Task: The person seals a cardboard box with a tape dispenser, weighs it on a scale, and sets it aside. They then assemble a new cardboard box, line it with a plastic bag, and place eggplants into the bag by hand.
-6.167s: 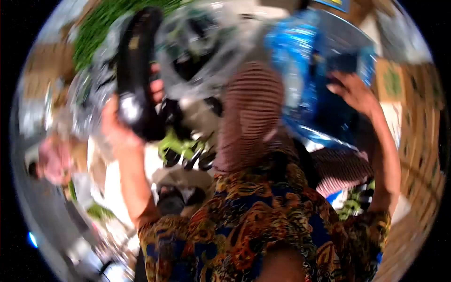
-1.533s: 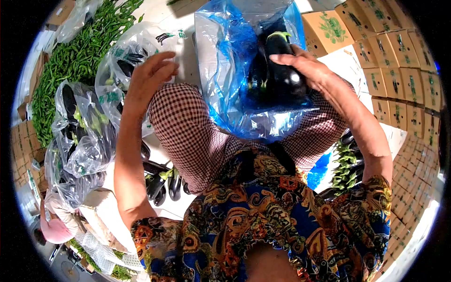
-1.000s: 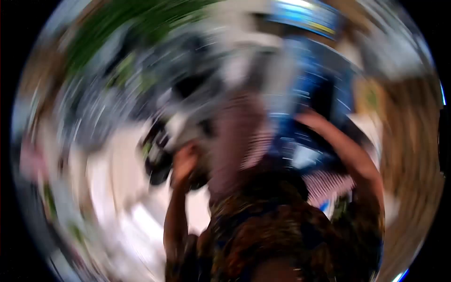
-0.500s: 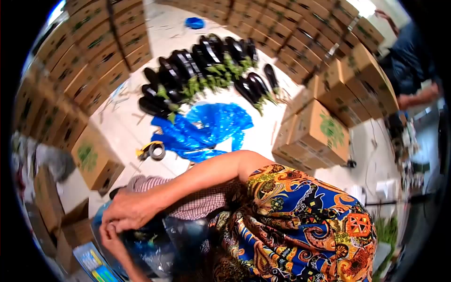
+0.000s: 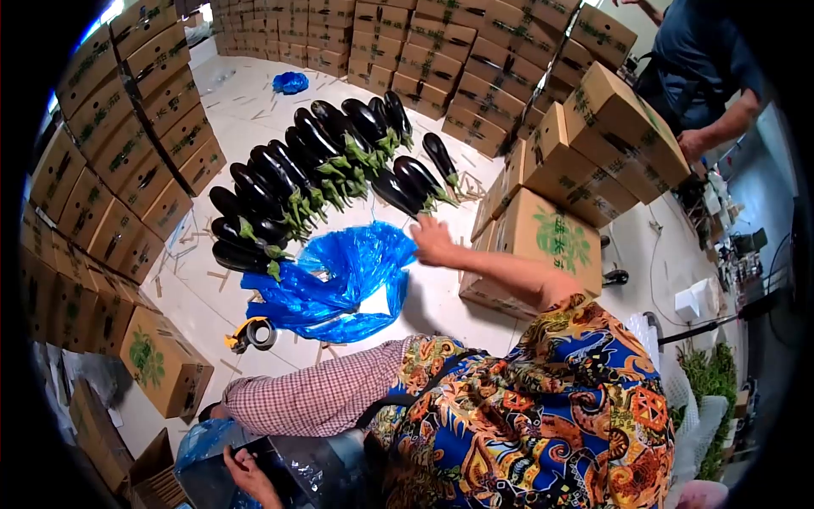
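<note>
My right hand (image 5: 434, 242) is open, fingers spread, over the floor beside the blue plastic sheet (image 5: 348, 263) and just below the stems of a few eggplants (image 5: 417, 176). A larger group of dark eggplants (image 5: 275, 170) lies in a curved row, green stems towards me. Low on the left, my left hand (image 5: 254, 479) has curled fingers at a box lined with bluish plastic (image 5: 203, 441); what they hold is too small to make out. The inside of the box is mostly hidden.
A tape dispenser (image 5: 254, 333) lies left of the blue sheet. Stacked cartons (image 5: 119, 127) line the left and back; more cartons (image 5: 555, 237) stand at right. A crumpled blue bag (image 5: 290, 82) lies farther back. Another person (image 5: 708, 64) stands at upper right, one hand near a carton.
My right hand has left the lined box and moved up and right towards the eggplants. My left hand remains low at the box. The view has shifted, showing more of the back cartons.
</note>
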{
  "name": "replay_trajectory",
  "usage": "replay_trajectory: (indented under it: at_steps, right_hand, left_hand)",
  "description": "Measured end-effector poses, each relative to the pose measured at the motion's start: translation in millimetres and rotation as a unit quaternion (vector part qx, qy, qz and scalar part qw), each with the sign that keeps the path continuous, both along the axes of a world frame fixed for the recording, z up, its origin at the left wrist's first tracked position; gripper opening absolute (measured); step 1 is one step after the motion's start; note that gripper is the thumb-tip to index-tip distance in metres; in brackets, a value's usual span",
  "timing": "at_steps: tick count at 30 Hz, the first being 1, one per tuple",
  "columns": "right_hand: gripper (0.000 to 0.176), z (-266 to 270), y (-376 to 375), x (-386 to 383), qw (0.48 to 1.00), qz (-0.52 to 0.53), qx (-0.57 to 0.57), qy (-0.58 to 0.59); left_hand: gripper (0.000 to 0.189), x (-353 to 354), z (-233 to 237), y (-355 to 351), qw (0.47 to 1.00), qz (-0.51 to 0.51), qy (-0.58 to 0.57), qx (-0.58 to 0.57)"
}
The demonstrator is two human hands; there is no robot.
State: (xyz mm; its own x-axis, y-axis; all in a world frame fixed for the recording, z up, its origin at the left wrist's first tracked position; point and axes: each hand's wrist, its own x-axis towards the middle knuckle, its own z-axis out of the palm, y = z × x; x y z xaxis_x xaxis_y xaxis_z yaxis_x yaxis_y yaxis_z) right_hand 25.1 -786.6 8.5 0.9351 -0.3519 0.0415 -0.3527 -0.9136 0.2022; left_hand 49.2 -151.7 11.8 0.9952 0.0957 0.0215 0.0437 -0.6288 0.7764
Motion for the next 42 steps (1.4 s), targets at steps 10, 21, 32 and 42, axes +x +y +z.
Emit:
replay_trajectory:
  at_steps: [10, 21, 32, 42]
  right_hand:
    - [0.063, 102, -159, -115, 0.966, 0.045, -0.221, -0.124]
    - [0.068, 77, -107, -125, 0.950, -0.273, -0.017, 0.148]
    - [0.090, 129, -139, -60, 0.958, -0.284, 0.018, -0.040]
    - [0.087, 318, -194, 15, 0.915, -0.292, 0.121, -0.250]
  left_hand:
    - [0.046, -11, 79, -39, 0.995, 0.003, 0.027, 0.092]
    - [0.040, -6, 64, -15, 0.992, -0.014, 0.014, 0.125]
    - [0.042, -4, 58, -15, 0.990, -0.011, 0.070, 0.125]
    - [0.040, -2, 53, -5, 0.997, -0.036, 0.002, 0.075]
